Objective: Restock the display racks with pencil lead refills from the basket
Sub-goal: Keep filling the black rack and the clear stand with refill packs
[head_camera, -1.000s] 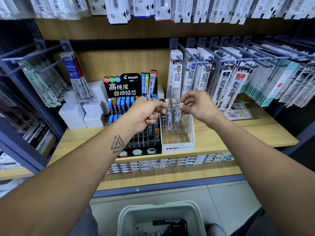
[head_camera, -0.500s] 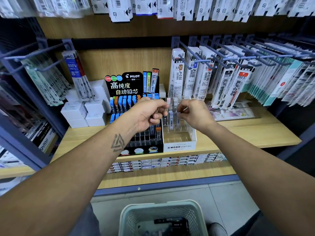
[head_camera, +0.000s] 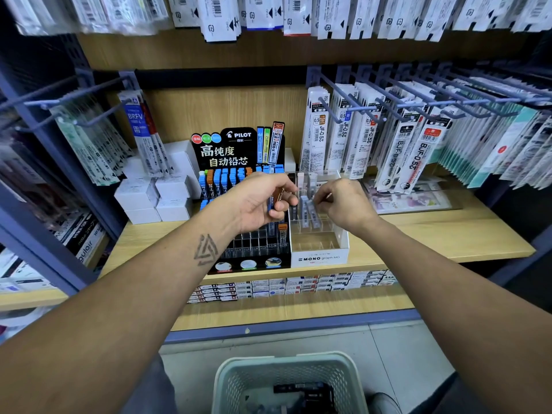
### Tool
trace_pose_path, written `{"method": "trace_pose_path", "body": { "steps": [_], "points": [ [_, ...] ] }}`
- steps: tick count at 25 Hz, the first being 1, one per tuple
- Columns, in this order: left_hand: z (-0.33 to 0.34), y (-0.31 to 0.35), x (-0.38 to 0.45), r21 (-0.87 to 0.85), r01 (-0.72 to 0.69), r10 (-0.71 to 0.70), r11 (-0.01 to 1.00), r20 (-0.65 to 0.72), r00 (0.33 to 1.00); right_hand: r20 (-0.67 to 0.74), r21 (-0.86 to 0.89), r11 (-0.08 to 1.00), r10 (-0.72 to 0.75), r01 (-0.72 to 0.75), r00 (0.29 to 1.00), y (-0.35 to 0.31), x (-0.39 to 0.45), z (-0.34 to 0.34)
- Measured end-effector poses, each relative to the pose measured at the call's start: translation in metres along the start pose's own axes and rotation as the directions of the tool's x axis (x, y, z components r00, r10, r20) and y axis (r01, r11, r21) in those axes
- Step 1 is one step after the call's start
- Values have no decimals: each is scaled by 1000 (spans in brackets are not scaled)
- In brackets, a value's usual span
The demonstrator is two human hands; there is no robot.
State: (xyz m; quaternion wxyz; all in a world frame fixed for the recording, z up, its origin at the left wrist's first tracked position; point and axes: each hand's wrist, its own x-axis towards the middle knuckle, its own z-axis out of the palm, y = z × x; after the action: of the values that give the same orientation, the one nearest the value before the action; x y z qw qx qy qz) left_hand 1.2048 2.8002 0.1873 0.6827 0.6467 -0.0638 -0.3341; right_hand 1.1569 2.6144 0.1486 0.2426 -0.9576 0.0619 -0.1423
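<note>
On the wooden shelf stand a black Pilot lead rack (head_camera: 239,162) with blue and orange refill tubes, and to its right a clear Mono rack (head_camera: 319,255) with a few grey refills. My left hand (head_camera: 260,201) hovers over the black rack, shut on a bundle of lead refills (head_camera: 276,198), blue and orange. Over the clear rack, my right hand (head_camera: 343,204) pinches a grey refill (head_camera: 310,206) that stands in a slot. A pale green basket (head_camera: 286,380) on the floor below holds dark refill packs.
Hooks with hanging pen refill packs (head_camera: 403,144) jut out at the right and at the left (head_camera: 89,138). White boxes (head_camera: 155,198) are stacked left of the black rack. A row of small boxes (head_camera: 286,286) lines the lower shelf.
My right hand has come down with the grey refill into the clear rack. My left hand has shifted slightly right with its bundle.
</note>
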Motion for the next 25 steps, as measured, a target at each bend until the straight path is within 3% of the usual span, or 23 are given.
{"method": "trace_pose_path", "body": {
  "steps": [5, 8, 12, 16, 21, 25],
  "points": [
    [-1, 1, -2, 17, -6, 6, 1000, -16, 1000, -10, -35, 998, 49, -49, 999, -3, 1, 1],
    [0, 2, -3, 21, -7, 7, 1000, -16, 1000, 28, -17, 999, -48, 49, 998, -8, -1, 1],
    [0, 2, -4, 23, -10, 11, 1000, -17, 1000, 43, -195, 964, -174, 179, 984, -15, -2, 9],
    [-1, 2, -5, 25, -9, 10, 1000, -21, 1000, 25, -297, 933, -205, 203, 979, -17, 0, 18],
    [-2, 3, -5, 28, -12, 13, 1000, -25, 1000, -13, -279, 952, -131, 122, 991, -13, 2, 21],
    [0, 3, -6, 29, -11, 12, 1000, -28, 1000, -120, -83, 995, 46, -56, 992, -8, 6, 15]
  ]
}}
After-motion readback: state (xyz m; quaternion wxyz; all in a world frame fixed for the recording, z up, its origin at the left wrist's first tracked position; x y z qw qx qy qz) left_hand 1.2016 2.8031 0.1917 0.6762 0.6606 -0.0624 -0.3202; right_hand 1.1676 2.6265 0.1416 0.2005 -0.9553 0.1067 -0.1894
